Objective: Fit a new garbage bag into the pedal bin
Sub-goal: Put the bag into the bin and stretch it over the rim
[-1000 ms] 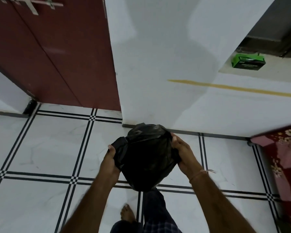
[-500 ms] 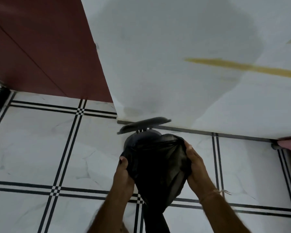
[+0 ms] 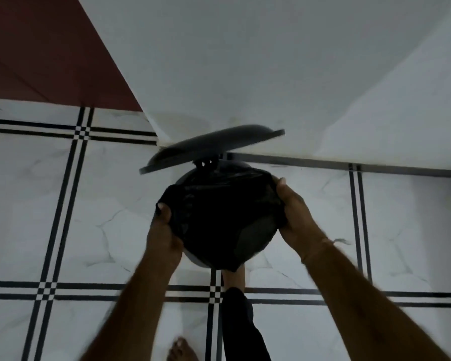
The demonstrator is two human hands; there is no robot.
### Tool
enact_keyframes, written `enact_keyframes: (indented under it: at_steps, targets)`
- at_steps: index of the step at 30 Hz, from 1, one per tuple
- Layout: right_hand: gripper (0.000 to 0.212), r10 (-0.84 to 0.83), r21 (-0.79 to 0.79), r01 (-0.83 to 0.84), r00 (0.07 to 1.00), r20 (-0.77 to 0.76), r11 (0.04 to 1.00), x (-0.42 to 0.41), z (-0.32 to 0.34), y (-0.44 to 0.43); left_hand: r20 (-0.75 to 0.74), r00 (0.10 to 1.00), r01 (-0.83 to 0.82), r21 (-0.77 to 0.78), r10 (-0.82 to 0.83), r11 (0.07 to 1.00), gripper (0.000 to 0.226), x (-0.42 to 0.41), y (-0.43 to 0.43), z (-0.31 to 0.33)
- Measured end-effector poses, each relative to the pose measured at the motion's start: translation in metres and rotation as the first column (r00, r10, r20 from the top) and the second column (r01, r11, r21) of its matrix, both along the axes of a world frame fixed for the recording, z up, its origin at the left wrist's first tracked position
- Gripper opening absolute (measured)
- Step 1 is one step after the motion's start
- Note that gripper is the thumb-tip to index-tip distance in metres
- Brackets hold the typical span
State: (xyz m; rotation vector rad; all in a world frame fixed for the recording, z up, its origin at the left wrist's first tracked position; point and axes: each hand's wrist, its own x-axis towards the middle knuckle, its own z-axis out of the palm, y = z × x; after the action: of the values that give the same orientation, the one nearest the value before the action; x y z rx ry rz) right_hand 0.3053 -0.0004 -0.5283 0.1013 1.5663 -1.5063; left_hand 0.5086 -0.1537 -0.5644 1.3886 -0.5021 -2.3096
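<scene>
The person stands over the pedal bin (image 3: 193, 257), both bare arms reaching down to it. The left hand (image 3: 163, 231) and the right hand (image 3: 296, 213) each grip one side of the black garbage bag (image 3: 219, 217), which is stretched across the mouth of the bin between them. The fingers (image 3: 164, 208) of the left hand are curled tight on a bunched fold of the plastic, thumb on top. The right hand's fingers wrap around the opposite edge of the bag, thumb tip lying on its upper corner, so both hands are closed on the plastic rather than spread.

The bag hides nearly all of the bin; only a grey curve of the rim shows below the left hand's fingers and another sliver just beyond the bag on the far side. Past the fingertips of both hands the lid (image 3: 211, 147) stands raised and tilted, hinged at the back of the bin, close to the white wall (image 3: 245, 61).

Just below the bag a bare foot (image 3: 233, 276) is at the base of the bin, with a dark trouser leg (image 3: 241, 327) behind it. A 2nd bare foot (image 3: 182, 350) rests on the white tiled floor (image 3: 63, 217) nearer the person. A thin thread band (image 3: 331, 241) circles the right wrist.
</scene>
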Motion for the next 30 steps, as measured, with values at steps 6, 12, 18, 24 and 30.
enact_keyframes:
  at_steps: [6, 12, 18, 24, 30]
  targets:
    - [0.046, 0.017, 0.082, -0.011, 0.997, -0.079, 0.997, -0.031, -0.037, 0.027, 0.121, 0.991, 0.061, -0.006, -0.059, 0.998, 0.050, 0.034, -0.033, -0.017]
    - [0.045, -0.067, 0.071, 0.072, 0.995, -0.078, 0.995, -0.048, -0.041, 0.048, 0.091, 0.993, -0.075, 0.029, 0.072, 0.997, 0.058, 0.044, -0.053, -0.022]
    - [0.037, 0.331, 0.535, -0.052, 0.835, -0.440, 0.843, -0.029, -0.043, 0.063, 0.065, 0.992, 0.106, 0.013, -0.106, 0.994, 0.045, 0.039, -0.035, -0.019]
    - [0.067, 0.731, 0.616, -0.424, 0.197, -0.654, 0.665, 0.012, -0.029, -0.002, 0.013, 0.970, 0.244, -0.036, -0.244, 0.969, 0.053, 0.013, -0.026, -0.004]
    - [0.033, 0.917, 0.836, -0.437, -0.059, -0.394, 0.331, 0.004, -0.050, -0.017, -0.048, 0.983, 0.177, 0.027, -0.175, 0.984, 0.052, 0.019, -0.045, 0.003]
